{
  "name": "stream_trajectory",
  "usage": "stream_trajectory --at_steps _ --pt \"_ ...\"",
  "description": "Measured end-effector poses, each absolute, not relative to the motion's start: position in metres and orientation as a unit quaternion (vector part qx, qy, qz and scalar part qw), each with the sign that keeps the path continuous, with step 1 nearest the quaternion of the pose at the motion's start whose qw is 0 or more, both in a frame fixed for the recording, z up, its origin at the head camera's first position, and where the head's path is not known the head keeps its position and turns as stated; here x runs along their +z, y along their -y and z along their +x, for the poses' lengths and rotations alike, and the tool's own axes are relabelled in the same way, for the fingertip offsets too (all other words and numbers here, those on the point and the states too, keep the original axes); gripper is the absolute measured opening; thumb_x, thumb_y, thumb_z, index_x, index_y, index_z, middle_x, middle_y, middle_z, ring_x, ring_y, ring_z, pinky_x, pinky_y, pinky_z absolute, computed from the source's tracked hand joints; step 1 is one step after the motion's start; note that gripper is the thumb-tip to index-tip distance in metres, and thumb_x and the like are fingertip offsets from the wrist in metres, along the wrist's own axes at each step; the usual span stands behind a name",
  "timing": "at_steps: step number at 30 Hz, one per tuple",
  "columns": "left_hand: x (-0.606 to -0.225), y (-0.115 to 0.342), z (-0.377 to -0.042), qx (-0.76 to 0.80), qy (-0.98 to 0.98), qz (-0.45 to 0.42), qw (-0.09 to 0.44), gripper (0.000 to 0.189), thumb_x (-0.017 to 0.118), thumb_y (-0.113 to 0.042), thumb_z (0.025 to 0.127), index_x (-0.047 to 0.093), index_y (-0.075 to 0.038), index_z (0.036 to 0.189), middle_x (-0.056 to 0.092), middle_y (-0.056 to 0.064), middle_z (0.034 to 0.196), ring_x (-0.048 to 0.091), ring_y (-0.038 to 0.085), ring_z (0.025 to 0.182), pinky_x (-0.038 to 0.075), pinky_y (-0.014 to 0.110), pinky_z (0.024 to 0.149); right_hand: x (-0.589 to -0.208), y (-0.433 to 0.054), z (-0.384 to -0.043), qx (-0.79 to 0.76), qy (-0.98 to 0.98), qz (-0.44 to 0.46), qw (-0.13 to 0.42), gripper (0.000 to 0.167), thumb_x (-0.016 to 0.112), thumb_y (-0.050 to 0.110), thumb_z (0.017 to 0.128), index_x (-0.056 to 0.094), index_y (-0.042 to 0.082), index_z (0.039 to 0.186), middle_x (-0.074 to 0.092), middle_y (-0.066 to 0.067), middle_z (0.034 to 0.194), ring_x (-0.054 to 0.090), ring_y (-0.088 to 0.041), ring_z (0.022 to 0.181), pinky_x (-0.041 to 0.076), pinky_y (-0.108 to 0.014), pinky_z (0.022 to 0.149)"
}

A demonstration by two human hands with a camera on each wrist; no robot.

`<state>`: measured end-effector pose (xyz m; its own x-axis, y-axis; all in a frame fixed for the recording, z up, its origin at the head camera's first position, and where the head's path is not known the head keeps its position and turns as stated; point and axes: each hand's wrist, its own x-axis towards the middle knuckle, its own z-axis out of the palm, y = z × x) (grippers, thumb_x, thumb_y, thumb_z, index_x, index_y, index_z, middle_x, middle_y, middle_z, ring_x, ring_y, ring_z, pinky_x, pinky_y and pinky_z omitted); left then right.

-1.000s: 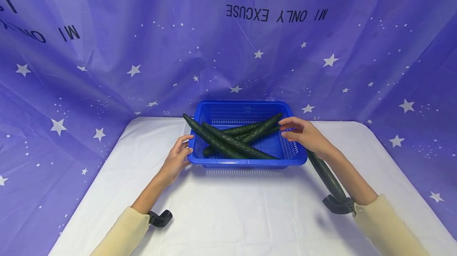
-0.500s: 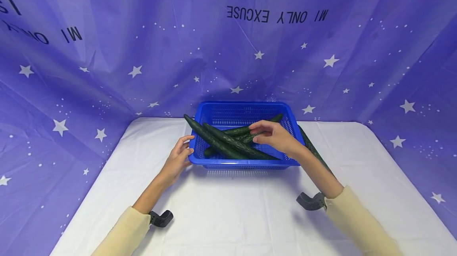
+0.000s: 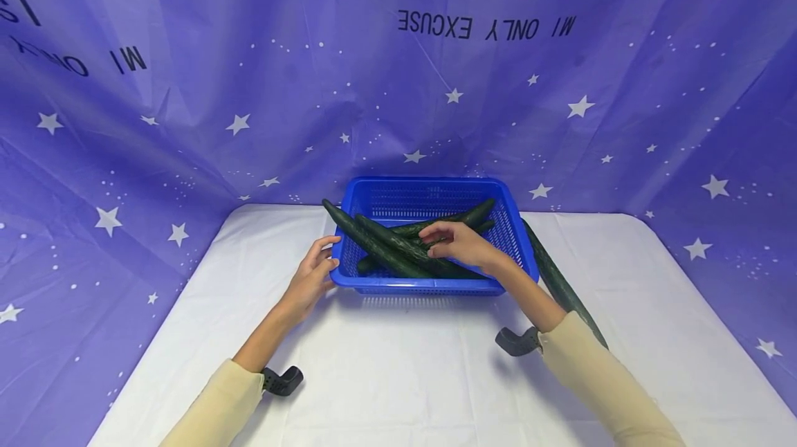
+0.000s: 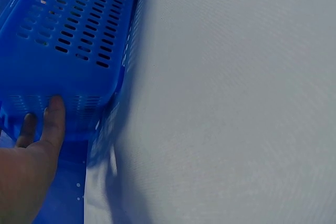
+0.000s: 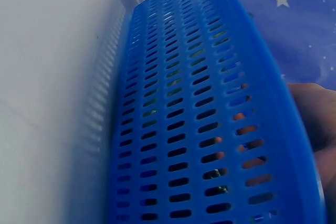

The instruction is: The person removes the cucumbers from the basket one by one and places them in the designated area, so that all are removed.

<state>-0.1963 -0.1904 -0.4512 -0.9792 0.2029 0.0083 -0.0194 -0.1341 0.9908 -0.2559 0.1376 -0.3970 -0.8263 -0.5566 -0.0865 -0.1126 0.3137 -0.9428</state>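
Touching the basket: left hand [image 3: 306, 277], its fairly straight fingers set against the outside of the left end of the blue, rectangular, slotted plastic basket [image 3: 436, 283], just below and beside the rim.

Over the basket: right hand [image 3: 463, 246], reaching across the near right part of the rim, fingers bent, a narrow gap between thumb and forefinger (whether they meet the skin beneath, I cannot tell).

In the basket: several long, dark green, wrinkled cucumbers [image 3: 367, 236] lie crossed over one another, some slanting one way and some the other; the leftmost rests its tip over the left rim. How many lie underneath cannot be told.

Outside the basket: one more long, dark green cucumber [image 3: 563, 288] lies on the cloth by the right end, partly behind the right forearm.

Under it all: smooth white tablecloth [image 3: 386, 364], with the basket standing upright near the far edge.

Behind: purple fabric backdrop [image 3: 398, 115], printed with white stars and upside-down black lettering.

On the arms: cream-coloured sleeves [image 3: 604, 378], and a black, angular plastic mount [image 3: 283, 381] at each wrist.
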Motion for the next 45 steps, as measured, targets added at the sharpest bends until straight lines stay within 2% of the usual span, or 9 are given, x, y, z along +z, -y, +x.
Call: stream_trajectory --at_steps 5,10,16,29,45 --pt "-0.452 0.191 -0.197 0.749 -0.655 0.068 0.074 0.051 0.042 -0.006 0.100 0.032 -0.010 0.149 0.039 0.023 0.145 0.053 0.034 0.116 0.055 0.036 0.088 -0.401 -0.131 -0.259 -0.529 -0.792 -0.208 0.224 0.040 0.059 -0.001 0.095 0.055 -0.005 0.135 0.058 -0.018 0.128 0.062 -0.028 0.111 0.049 -0.041 0.099" --pt "-0.453 0.192 -0.196 0.748 -0.656 0.065 0.072 0.051 0.042 -0.005 0.099 0.032 -0.010 0.149 0.039 0.022 0.145 0.052 0.035 0.116 0.055 0.036 0.088 -0.400 -0.122 -0.262 -0.504 -0.804 -0.209 0.238 0.041 0.061 0.001 0.095 0.057 -0.001 0.136 0.056 -0.017 0.136 0.053 -0.031 0.124 0.045 -0.044 0.103" --pt "-0.453 0.193 -0.196 0.749 -0.656 0.065 0.073 0.051 0.042 -0.006 0.100 0.031 -0.011 0.149 0.038 0.023 0.145 0.052 0.036 0.117 0.055 0.036 0.088 -0.402 -0.114 -0.268 -0.475 -0.823 -0.201 0.240 0.044 0.064 0.002 0.094 0.059 0.007 0.137 0.056 -0.012 0.139 0.047 -0.029 0.131 0.043 -0.044 0.105" --pt "-0.453 0.192 -0.197 0.749 -0.654 0.072 0.077 0.051 0.042 -0.005 0.100 0.031 -0.010 0.149 0.037 0.023 0.146 0.051 0.037 0.118 0.055 0.036 0.088 -0.400 -0.117 -0.272 -0.416 -0.841 -0.206 0.278 0.057 0.067 0.013 0.095 0.049 0.017 0.149 0.043 -0.011 0.152 0.035 -0.031 0.141 0.036 -0.053 0.110" --pt "-0.451 0.191 -0.197 0.751 -0.652 0.072 0.075 0.051 0.042 -0.006 0.100 0.031 -0.009 0.149 0.038 0.023 0.145 0.051 0.037 0.118 0.055 0.036 0.087 -0.400 -0.122 -0.273 -0.491 -0.807 -0.193 0.266 0.059 0.069 0.003 0.091 0.052 0.013 0.146 0.046 -0.010 0.151 0.038 -0.031 0.140 0.033 -0.053 0.111"
